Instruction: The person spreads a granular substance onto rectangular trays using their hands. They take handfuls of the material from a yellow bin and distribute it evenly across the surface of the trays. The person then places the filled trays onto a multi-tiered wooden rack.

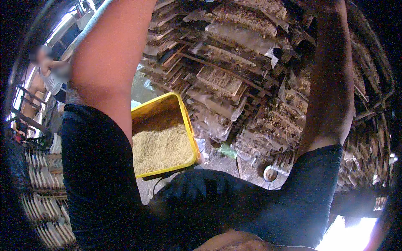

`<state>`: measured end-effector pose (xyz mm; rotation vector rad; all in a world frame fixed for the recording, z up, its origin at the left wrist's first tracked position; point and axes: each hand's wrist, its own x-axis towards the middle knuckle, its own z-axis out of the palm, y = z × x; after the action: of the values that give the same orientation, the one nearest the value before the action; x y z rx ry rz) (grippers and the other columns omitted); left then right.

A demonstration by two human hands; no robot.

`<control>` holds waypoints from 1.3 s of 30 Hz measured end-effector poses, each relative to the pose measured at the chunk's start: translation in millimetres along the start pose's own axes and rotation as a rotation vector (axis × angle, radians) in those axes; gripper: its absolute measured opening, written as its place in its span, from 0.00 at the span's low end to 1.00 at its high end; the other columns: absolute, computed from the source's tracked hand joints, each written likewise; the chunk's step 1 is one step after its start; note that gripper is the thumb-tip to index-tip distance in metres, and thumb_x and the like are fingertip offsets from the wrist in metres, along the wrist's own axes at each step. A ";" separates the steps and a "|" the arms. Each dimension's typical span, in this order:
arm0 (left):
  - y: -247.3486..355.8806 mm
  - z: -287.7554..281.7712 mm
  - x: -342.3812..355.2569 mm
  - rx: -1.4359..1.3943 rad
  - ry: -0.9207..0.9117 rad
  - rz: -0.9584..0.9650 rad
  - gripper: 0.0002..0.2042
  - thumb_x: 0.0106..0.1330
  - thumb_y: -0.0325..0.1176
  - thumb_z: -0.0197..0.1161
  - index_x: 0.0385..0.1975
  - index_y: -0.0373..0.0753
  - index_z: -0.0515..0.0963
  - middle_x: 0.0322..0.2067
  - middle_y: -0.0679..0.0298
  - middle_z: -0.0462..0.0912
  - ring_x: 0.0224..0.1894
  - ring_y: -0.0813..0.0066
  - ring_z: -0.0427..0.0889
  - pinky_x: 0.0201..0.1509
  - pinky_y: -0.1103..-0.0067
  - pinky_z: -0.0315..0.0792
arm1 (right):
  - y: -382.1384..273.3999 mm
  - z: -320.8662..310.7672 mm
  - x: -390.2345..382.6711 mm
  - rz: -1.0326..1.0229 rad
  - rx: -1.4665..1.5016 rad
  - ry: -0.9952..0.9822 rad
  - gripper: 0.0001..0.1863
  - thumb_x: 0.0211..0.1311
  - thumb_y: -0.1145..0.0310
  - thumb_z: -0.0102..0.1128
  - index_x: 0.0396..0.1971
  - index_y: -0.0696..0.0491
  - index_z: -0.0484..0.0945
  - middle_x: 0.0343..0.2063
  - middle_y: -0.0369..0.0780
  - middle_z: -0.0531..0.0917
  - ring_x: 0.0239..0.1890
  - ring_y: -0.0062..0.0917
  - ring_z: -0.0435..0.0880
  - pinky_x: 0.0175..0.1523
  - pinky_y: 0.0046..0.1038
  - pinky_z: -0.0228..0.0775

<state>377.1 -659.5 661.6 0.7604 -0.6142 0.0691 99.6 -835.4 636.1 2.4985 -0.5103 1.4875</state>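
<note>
Both my arms reach upward out of dark short sleeves. My left forearm [113, 46] runs past the top edge, so that hand is outside the picture. At the top right, my right hand [328, 6] is partly cut off and in deep shade beside the stacked shelving. Its fingers, and anything in them, cannot be made out. Below and between my arms is a yellow rectangular tub [188, 129], part full of pale tan, sawdust-like powder [163, 147]. Neither visible arm grips the tub; my left upper arm overlaps its left side in the view.
Tiered wooden racks [255, 92] hold trays of crumbly brown material with plastic sheeting. Scraps lie on the floor near a small round container [270, 173]. A person [52, 77] stands at the far left. Rows of pale slats [44, 171] line the lower left.
</note>
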 end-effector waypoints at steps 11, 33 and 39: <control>-42.7 -28.5 64.2 -0.005 -0.091 -0.081 0.08 0.69 0.36 0.54 0.39 0.37 0.72 0.33 0.61 0.77 0.32 0.69 0.80 0.37 0.79 0.82 | 10.3 29.0 13.8 0.616 1.773 0.086 0.12 0.63 0.62 0.54 0.36 0.57 0.73 0.28 0.44 0.79 0.30 0.35 0.81 0.50 0.45 0.76; 103.9 -277.5 -260.2 0.179 -0.057 -0.277 0.25 0.66 0.45 0.58 0.58 0.39 0.66 0.45 0.56 0.78 0.48 0.65 0.78 0.53 0.72 0.72 | 40.4 -2.9 149.4 0.067 1.112 0.369 0.18 0.59 0.61 0.63 0.42 0.56 0.72 0.30 0.41 0.79 0.31 0.29 0.82 0.33 0.27 0.76; 166.0 -395.5 -418.1 0.123 0.409 -0.158 0.23 0.67 0.44 0.55 0.57 0.38 0.66 0.51 0.53 0.73 0.48 0.60 0.75 0.56 0.68 0.70 | 55.4 -7.7 202.2 -0.116 0.811 0.363 0.17 0.59 0.62 0.62 0.42 0.56 0.73 0.30 0.41 0.79 0.31 0.29 0.82 0.34 0.28 0.76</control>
<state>183.5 -210.0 316.4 0.8814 -0.1613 0.1137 160.4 -923.4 816.5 2.5712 0.3774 2.3699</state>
